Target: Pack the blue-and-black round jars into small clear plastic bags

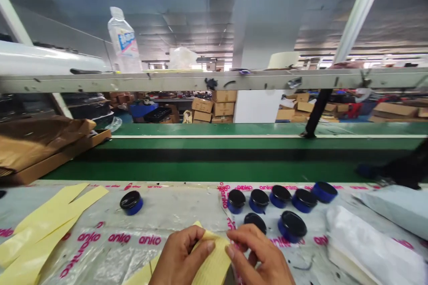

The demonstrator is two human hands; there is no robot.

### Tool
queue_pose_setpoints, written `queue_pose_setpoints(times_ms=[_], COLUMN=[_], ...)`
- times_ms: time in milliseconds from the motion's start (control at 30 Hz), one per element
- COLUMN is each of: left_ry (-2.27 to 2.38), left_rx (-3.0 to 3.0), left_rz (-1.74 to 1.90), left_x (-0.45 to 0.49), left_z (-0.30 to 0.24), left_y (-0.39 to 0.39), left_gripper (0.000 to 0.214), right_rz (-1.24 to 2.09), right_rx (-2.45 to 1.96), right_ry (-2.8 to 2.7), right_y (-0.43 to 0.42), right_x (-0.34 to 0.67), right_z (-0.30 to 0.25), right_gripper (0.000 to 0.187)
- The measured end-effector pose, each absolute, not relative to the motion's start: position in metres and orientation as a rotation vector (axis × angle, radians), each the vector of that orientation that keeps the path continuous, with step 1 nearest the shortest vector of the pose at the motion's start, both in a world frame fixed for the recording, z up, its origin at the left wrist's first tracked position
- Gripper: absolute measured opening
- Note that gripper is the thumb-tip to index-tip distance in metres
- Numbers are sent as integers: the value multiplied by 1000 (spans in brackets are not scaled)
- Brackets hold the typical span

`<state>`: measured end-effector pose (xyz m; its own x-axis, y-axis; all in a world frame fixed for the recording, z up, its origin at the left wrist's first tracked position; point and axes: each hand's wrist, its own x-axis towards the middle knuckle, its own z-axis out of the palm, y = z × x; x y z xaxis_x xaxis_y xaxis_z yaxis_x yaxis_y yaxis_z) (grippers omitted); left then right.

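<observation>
A yellow paper strip [214, 260] with faint lines across it is in front of me at the bottom centre. My left hand [183, 256] is closed on it, thumb on top, near its upper end. At the strip's right edge, the thumb and fingers of my right hand [259, 254] are pinched together; what lies between the fingertips is partly hidden. Several round, black-topped blue caps [292, 227] sit just beyond my right hand. One more such cap [131, 202] stands apart on the left. More yellow strips [50, 227] lie overlapping at the far left.
Plastic sheeting printed "anko" [120, 249] covers the worktop. White plastic packages [374, 245] lie at the right. Behind runs a green conveyor belt [200, 167], with a cardboard tray [67, 156] at its left. A metal rail [174, 82] crosses above, carrying a plastic bottle [124, 44].
</observation>
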<state>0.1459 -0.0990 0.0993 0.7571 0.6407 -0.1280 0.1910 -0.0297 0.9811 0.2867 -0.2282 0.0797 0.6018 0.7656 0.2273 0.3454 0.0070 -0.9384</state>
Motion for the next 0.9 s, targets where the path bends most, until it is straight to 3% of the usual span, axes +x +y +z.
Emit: queue_pose_setpoints(times_ms=[467, 633, 900], left_ry=[594, 534, 528], left_rx=[1848, 1814, 1642], left_rz=[165, 134, 88], left_x=[178, 189, 206], left_z=[111, 109, 105], left_y=[-124, -112, -109], left_gripper=[57, 49, 51], right_rz=[820, 735, 728], right_rx=[-1375, -1502, -1539], right_ry=[-630, -596, -554], right_y=[-261, -250, -242], right_x=[314, 316, 314], right_z=[70, 75, 63], right_gripper=[21, 14, 27])
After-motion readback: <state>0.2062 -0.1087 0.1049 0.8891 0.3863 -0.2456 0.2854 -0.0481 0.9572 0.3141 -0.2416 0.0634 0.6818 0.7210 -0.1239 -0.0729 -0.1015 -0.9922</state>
